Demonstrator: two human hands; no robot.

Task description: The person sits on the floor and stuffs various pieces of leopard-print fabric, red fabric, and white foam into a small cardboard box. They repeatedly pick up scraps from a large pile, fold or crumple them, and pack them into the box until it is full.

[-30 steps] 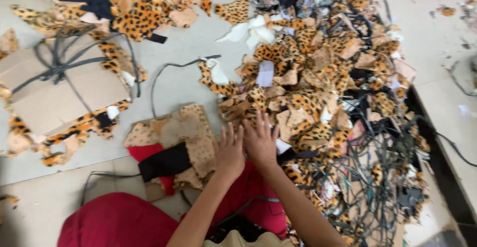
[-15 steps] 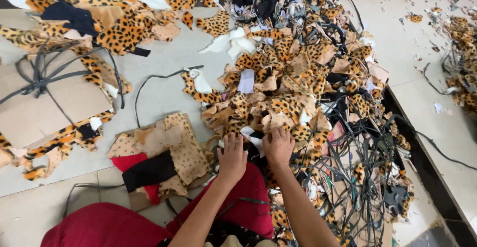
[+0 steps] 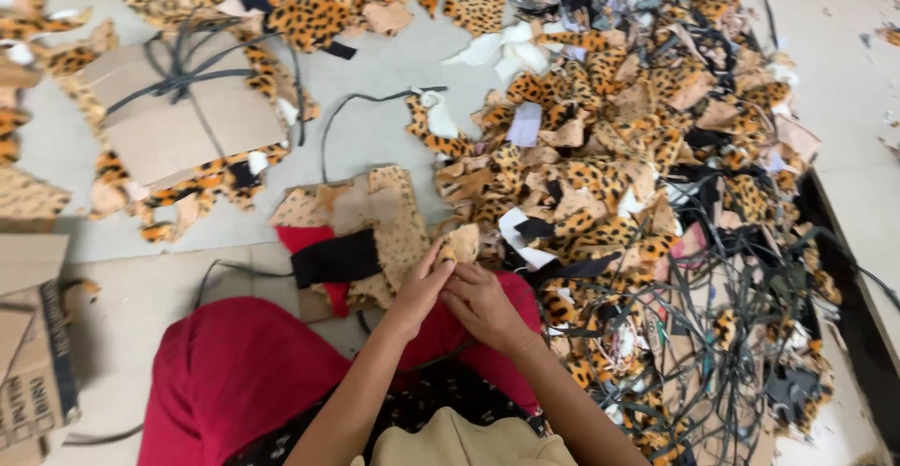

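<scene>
Head view shows the left hand (image 3: 419, 290) and right hand (image 3: 480, 303) together, pinching a small tan leopard-print fabric scrap (image 3: 461, 241) beside the scrap heap (image 3: 637, 147); fingertip grip suits it best.

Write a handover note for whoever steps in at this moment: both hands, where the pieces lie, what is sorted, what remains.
Left hand and right hand together pinch one small tan scrap above the lap.
Sorted: a flat stack of tan pieces lies left of the hands, over red and black cloth.
Left: the big heap of leopard-print scraps tangled with black cords, on the right.
</scene>
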